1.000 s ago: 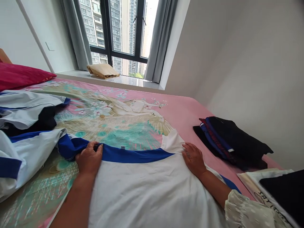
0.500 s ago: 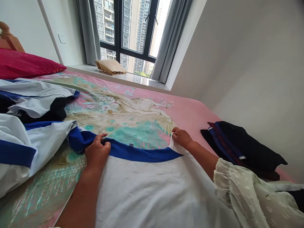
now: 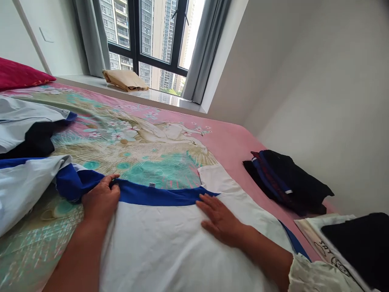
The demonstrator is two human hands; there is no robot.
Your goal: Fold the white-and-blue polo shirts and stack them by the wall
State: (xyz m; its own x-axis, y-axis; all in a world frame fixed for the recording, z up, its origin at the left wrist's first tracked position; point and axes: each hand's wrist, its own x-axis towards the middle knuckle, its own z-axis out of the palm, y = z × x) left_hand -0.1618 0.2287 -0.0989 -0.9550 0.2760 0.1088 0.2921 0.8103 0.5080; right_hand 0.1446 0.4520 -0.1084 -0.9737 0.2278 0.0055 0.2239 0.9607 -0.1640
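White shirt point(image 3: 154, 243): laid out on bed point(image 3: 234, 140), close to the wearer, lightly wrinkled. Along its far edge, blue band point(image 3: 161, 197), with small label point(image 3: 152, 185) at the rim. Past the band's right end, white flap point(image 3: 217, 178), flat on the bed.

Left hand point(image 3: 101, 200): at the left part of the blue band, back of hand upward. Curled fingers over the edge; index and thumb pointing right, slightly apart at the tips. Cannot tell any pinch under the palm. Just left, bunched blue cloth point(image 3: 71, 184), next to white heap point(image 3: 32, 182); cannot tell whether joined.

Right hand point(image 3: 221, 223): palm down on the shirt, fingertips at the right part of the blue band. Extended fingers, close together, slightly parted at the tips; thumb spread away. Pale ruffled sleeve point(image 3: 316, 275) on the forearm.

Right side of bed: dark pile point(image 3: 304, 180); nearer, printed cloth point(image 3: 322, 247) under black cloth point(image 3: 361, 243). Far left: white and black clothes point(image 3: 33, 121), then red pillow point(image 3: 22, 75). On sill point(image 3: 170, 97), below window point(image 3: 154, 36): paper bag point(image 3: 124, 79).
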